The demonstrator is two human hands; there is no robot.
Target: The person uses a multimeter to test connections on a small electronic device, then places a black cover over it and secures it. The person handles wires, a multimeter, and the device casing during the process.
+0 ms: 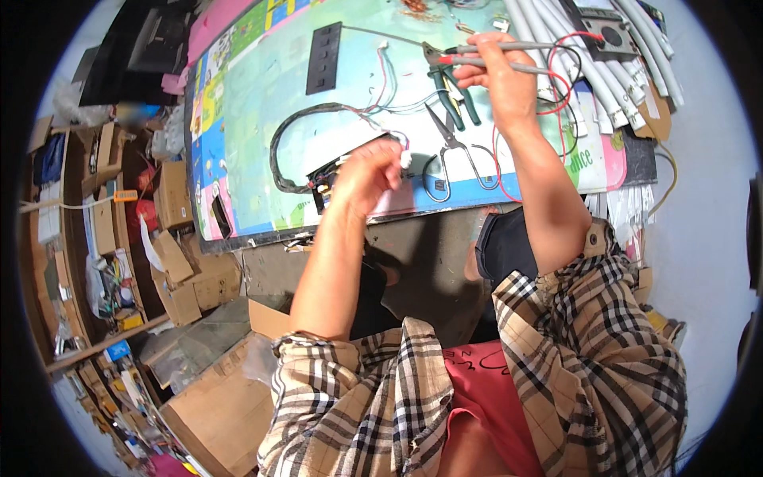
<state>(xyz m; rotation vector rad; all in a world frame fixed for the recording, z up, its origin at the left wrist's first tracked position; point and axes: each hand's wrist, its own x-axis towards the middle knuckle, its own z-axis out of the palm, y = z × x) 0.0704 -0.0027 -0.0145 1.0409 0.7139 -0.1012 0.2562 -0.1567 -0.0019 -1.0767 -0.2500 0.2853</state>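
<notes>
My left hand pinches a small white connector on thin wires, over a dark electronic assembly. A black sleeved cable loops left from it. My right hand grips two test probes with red and black leads, their tips above green-handled pliers. The leads run toward a dark meter at the upper right. Scissors lie between my hands. A black strip lies farther back.
The tabletop has a printed cover. Long white tubes are piled at its right beside a pale wall. Cardboard boxes and cluttered wooden shelves stand at the left. A dark phone-like slab lies near the table's left front corner.
</notes>
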